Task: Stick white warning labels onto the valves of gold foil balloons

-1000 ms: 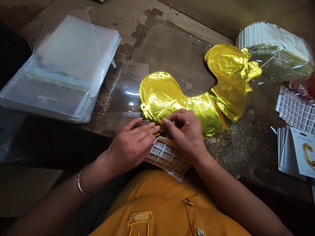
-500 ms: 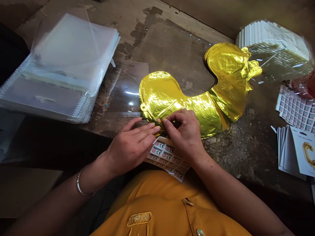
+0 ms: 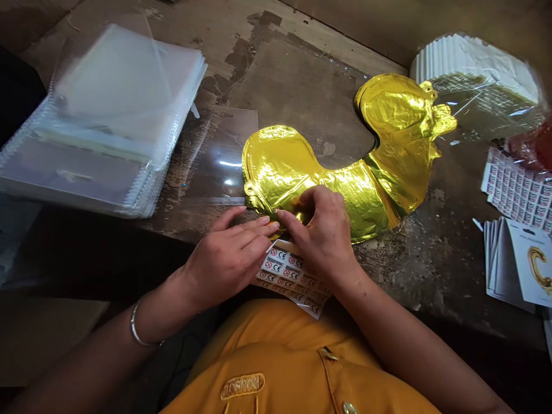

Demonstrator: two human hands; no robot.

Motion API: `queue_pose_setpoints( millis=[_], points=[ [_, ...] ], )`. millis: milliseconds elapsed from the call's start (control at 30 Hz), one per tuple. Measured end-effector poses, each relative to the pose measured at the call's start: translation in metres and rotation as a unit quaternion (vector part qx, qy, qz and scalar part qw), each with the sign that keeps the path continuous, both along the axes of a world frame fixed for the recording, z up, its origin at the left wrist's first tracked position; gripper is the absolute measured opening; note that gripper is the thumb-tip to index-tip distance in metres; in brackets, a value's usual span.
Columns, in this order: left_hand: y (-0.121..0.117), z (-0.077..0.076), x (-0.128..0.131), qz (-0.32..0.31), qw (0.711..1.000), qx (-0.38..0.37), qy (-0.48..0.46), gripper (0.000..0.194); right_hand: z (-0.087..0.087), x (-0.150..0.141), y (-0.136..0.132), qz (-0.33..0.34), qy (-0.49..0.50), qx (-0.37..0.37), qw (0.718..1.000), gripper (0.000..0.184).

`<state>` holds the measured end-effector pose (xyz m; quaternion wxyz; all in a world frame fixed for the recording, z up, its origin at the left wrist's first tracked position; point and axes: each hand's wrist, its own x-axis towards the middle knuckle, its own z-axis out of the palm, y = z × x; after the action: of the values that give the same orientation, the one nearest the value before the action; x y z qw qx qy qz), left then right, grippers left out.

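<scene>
A gold foil balloon (image 3: 357, 190), flat and curved like a letter C, lies on the table with layered edges. My left hand (image 3: 233, 250) rests its outer fingers on the balloon's near left end. Between its index finger and hidden thumb is the corner of a sticker sheet (image 3: 284, 267) printed with CE marks, hanging over the table edge. My right hand (image 3: 325, 230) presses its thumb on the foil beside the left fingertips, its index finger bent apart from the thumb. What lies under that thumb is hidden.
A stack of clear plastic sleeves (image 3: 125, 103) lies at left. One clear sleeve (image 3: 228, 138) lies beside the balloon. At right are a wrapped white stack (image 3: 470, 63), more sticker sheets (image 3: 517, 187) and folded cards (image 3: 532, 259) showing a gold C.
My right thumb has slid slightly left over the spot where a small sticker showed on the foil; that sticker is now covered. The left hand stays almost in place.
</scene>
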<state>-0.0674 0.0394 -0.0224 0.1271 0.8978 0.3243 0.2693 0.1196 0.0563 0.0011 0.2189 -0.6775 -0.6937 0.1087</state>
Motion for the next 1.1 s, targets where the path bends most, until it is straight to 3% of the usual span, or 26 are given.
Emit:
queue_pose_setpoints(
  millis=[100,200,267,367,433,500,667,867,933,1033,1100],
  points=[
    [0.000,0.001,0.000,-0.004,1.000,0.000,-0.002,0.021,0.000,0.002,0.007,-0.007,-0.038,-0.009,0.999,0.036],
    [0.001,0.001,-0.001,-0.002,1.000,-0.003,-0.005,0.019,0.000,0.006,0.016,-0.008,-0.066,-0.018,0.998,0.024],
    [0.001,0.000,-0.001,-0.002,1.000,-0.004,-0.008,0.017,0.002,0.011,0.017,-0.005,-0.082,0.020,0.996,0.012],
    [0.001,-0.002,-0.002,-0.012,1.000,-0.011,-0.016,0.014,0.005,0.018,0.006,0.097,-0.089,0.109,0.985,0.018],
    [0.000,-0.002,-0.003,-0.006,1.000,-0.020,-0.019,0.012,0.007,0.022,-0.004,0.212,-0.076,0.110,0.968,0.021],
    [-0.003,0.000,-0.004,0.024,0.999,-0.038,-0.016,0.011,0.008,0.023,-0.012,0.282,-0.058,0.071,0.955,0.024],
    [-0.009,0.008,-0.004,0.057,0.991,-0.113,-0.040,0.012,0.007,0.019,-0.013,0.284,-0.076,0.028,0.955,0.028],
    [-0.010,0.011,-0.004,0.051,0.987,-0.130,-0.085,0.010,0.000,0.016,-0.010,0.333,-0.177,0.091,0.922,0.026],
    [-0.009,0.011,-0.004,0.058,0.985,-0.136,-0.085,0.010,0.000,0.017,-0.009,0.303,-0.142,0.088,0.938,0.022],
    [-0.007,0.010,-0.005,0.074,0.985,-0.134,-0.083,0.009,0.004,0.019,-0.002,0.184,-0.034,0.051,0.981,0.019],
    [-0.006,0.010,-0.004,0.080,0.985,-0.134,-0.079,0.009,0.008,0.021,0.004,0.126,0.043,0.006,0.991,0.024]
  ],
)
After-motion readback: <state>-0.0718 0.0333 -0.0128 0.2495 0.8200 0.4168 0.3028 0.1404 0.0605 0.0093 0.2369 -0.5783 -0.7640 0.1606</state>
